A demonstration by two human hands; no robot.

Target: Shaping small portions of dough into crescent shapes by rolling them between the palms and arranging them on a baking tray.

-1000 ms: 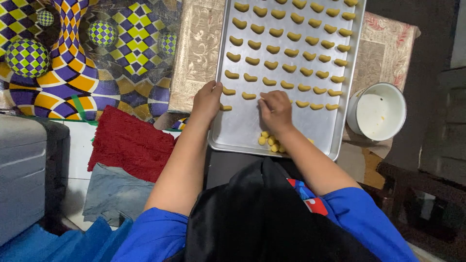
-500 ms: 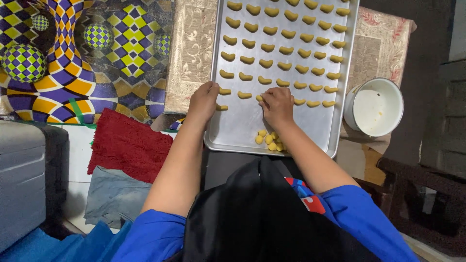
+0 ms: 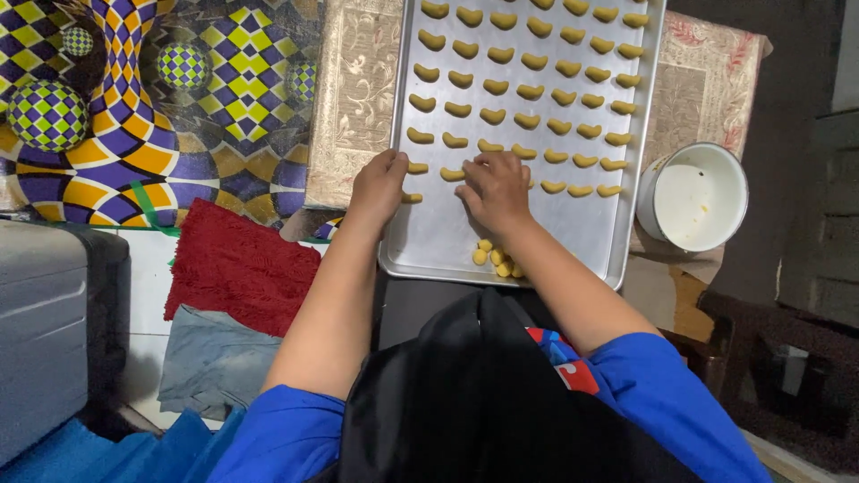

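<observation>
A metal baking tray lies in front of me, filled with several rows of small yellow crescent-shaped dough pieces. My left hand rests on the tray's left rim, next to a dough piece. My right hand is palm down over the tray's nearest rows, fingers on a crescent; whether it grips one I cannot tell. A small heap of yellow dough lumps sits on the tray just under my right wrist.
A white enamel bowl stands right of the tray. Beige patterned cloth lies under the tray. A red towel and grey cloth lie left, beside a grey case and a patterned mat.
My right hand has shifted slightly left along the nearest row of crescents. The left hand stays on the tray's rim. The view moved a little.
</observation>
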